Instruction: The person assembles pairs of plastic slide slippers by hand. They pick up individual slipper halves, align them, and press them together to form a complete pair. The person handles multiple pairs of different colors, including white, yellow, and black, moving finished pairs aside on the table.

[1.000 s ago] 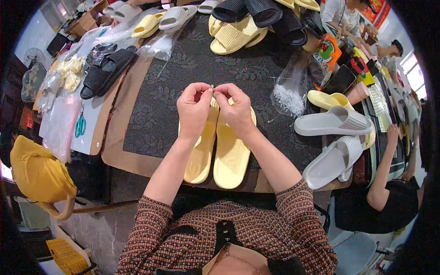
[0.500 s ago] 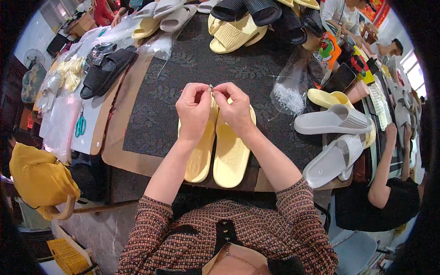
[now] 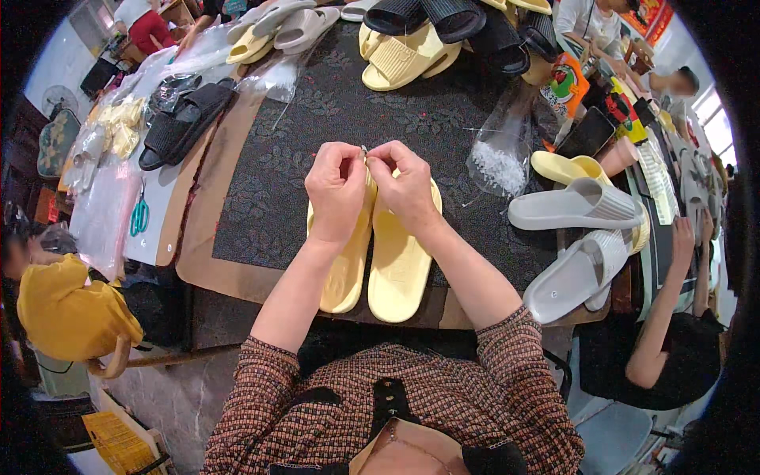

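A pair of pale yellow slide slippers [image 3: 398, 286] lies side by side on the dark patterned mat [image 3: 261, 214], heels toward me. Above their far ends, my left hand [image 3: 335, 190] and my right hand [image 3: 404, 186] meet in a pinch, with the fingertips almost touching. A tiny dark thing shows between the fingertips; its kind is too small to make out. Both hands hide the slippers' straps and part of the insoles.
Grey slippers [image 3: 566, 207] lie to the right, beside a clear bag of small white plastic pieces [image 3: 499, 168]. More yellow and black slippers [image 3: 404, 62] are piled at the back. Black slippers [image 3: 186, 127] and green-handled scissors [image 3: 139, 215] lie left. Co-workers sit on both sides.
My hands hold nearly the same pinch over the slippers. At the left a person in yellow has leaned into view, and the co-worker's arm at the right has shifted slightly.
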